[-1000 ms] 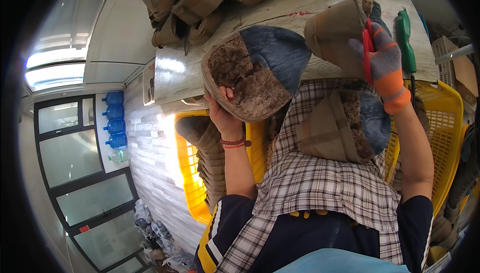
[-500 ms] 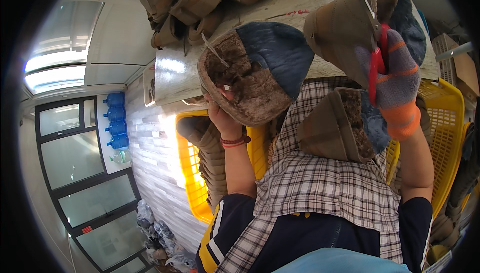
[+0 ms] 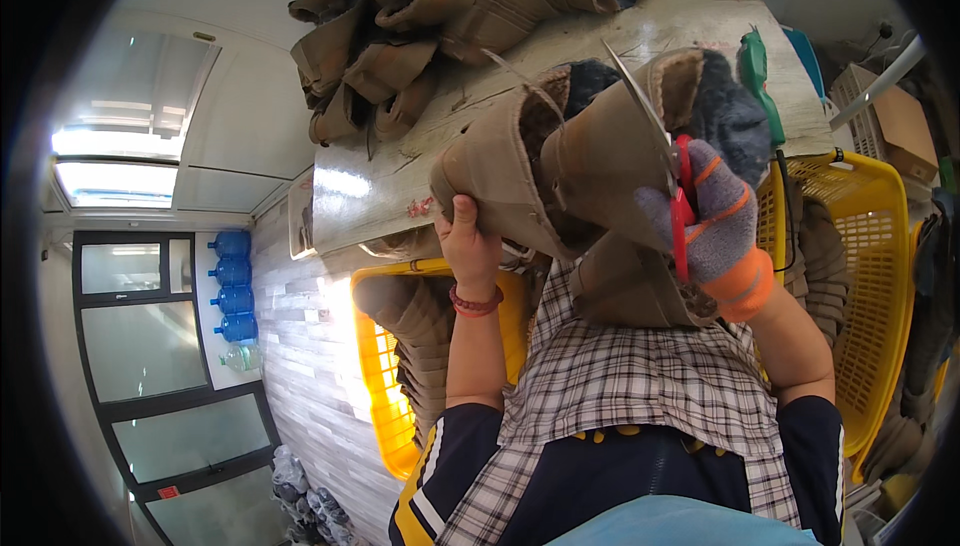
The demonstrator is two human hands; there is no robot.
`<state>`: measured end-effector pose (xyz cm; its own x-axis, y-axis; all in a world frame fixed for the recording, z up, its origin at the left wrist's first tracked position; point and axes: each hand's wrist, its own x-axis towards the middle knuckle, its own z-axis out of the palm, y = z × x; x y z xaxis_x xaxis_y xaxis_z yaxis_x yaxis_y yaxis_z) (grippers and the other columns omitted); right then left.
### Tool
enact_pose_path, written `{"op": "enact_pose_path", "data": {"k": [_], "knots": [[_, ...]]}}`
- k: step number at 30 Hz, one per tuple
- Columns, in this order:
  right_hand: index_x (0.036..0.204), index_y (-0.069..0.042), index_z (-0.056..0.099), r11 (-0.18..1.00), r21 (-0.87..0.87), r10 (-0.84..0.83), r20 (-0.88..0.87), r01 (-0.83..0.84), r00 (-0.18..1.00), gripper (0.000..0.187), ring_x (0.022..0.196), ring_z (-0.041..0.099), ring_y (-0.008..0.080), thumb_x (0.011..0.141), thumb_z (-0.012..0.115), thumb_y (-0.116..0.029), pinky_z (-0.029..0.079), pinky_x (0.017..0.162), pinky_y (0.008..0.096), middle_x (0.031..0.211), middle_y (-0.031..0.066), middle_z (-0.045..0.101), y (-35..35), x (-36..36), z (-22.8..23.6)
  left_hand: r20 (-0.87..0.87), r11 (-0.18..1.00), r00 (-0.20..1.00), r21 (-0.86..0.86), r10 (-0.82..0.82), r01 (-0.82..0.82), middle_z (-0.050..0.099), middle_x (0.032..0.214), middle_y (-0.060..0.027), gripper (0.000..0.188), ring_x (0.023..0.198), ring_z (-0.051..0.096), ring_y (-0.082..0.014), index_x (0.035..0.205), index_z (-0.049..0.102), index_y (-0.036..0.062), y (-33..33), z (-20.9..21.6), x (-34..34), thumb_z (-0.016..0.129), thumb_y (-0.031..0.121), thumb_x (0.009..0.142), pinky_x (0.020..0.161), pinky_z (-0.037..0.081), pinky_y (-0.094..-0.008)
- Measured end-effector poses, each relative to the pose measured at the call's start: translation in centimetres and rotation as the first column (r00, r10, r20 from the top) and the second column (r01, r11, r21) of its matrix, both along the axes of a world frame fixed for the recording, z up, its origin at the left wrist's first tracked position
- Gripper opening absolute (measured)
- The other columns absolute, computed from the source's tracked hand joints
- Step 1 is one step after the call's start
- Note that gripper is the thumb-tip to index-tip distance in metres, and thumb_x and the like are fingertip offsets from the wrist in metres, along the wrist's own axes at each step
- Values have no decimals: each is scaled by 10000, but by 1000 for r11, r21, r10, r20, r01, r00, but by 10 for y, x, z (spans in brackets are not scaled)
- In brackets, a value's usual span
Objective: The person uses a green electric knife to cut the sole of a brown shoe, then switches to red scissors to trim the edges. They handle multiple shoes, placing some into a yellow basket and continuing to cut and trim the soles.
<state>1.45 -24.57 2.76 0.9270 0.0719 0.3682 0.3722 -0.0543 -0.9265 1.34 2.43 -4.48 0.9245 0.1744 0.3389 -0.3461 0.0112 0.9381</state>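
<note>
My bare left hand (image 3: 468, 246) is closed on a brown fur-lined shoe upper (image 3: 488, 174), its thumb lying on the outer side. From that upper's edge sticks a pale thin strip (image 3: 515, 74). My right hand (image 3: 722, 231), in a grey and orange glove, is wrapped round red-handled scissors (image 3: 684, 208), their blades pointing up and away. A second brown upper (image 3: 605, 151), with blue-grey lining, is at the same hand, partly behind the scissors; its fingers' hold on it is hidden. The two uppers overlap. Another upper (image 3: 630, 281) rests on my lap, below the right hand.
Several brown uppers (image 3: 400, 66) lie heaped on the table (image 3: 380, 181) at the far left. A green tool (image 3: 757, 86) with a dark cord lies at the table's right. Yellow baskets (image 3: 385, 426) with stacked uppers stand on both sides of me. Blue water bottles (image 3: 236, 271) stand by the wall.
The left upper has turned from its furry opening facing up to its brown outside showing. My right hand, with scissors and upper, has moved left and nearer, bringing the two uppers together.
</note>
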Motion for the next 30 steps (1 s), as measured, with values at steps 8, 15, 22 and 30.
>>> {"op": "enact_pose_path", "data": {"k": [8, 15, 22, 30], "knots": [[1255, -14, 492, 576, 799, 552, -228, -169, 802, 434, 1036, 591, 184, 860, 603, -154, 479, 903, 327, 1118, 86, 616, -46, 4, -40, 61, 946, 947, 108, -314, 307, 372, 1303, -107, 710, 1164, 420, -209, 1357, 279, -5, -102, 40, -2, 640, 364, 870, 1010, 342, -346], [1262, 1, 478, 820, 572, 256, -356, -7, 899, 441, 1078, 583, 230, 864, 611, -134, 495, 914, 347, 1192, 122, 584, -65, -47, -43, 53, 745, 941, 626, -336, 231, 365, 1277, -186, 659, 1152, 413, -330, 1231, 400, -88, -140, 33, 3, 653, 376, 838, 989, 358, -392], [1152, 19, 552, 964, -218, -202, -242, 150, 949, 466, 851, 618, 169, 739, 740, -86, 495, 755, 283, 967, 103, 664, -98, -48, -53, -191, 947, 938, 204, 289, -250, 563, 895, -68, 114, 746, 547, -110, 933, 506, 13, -54, -31, -33, 581, 92, 900, 737, 470, -243], [1125, 24, 556, 968, -223, -25, -543, -116, 840, 467, 871, 603, 134, 712, 753, -69, 499, 769, 263, 959, 78, 644, -89, -42, -52, -602, 772, 639, -635, -479, -20, 658, 1069, -92, 315, 945, 631, -183, 1130, 604, -21, -65, -70, -82, 601, 202, 907, 838, 505, -322]]}}
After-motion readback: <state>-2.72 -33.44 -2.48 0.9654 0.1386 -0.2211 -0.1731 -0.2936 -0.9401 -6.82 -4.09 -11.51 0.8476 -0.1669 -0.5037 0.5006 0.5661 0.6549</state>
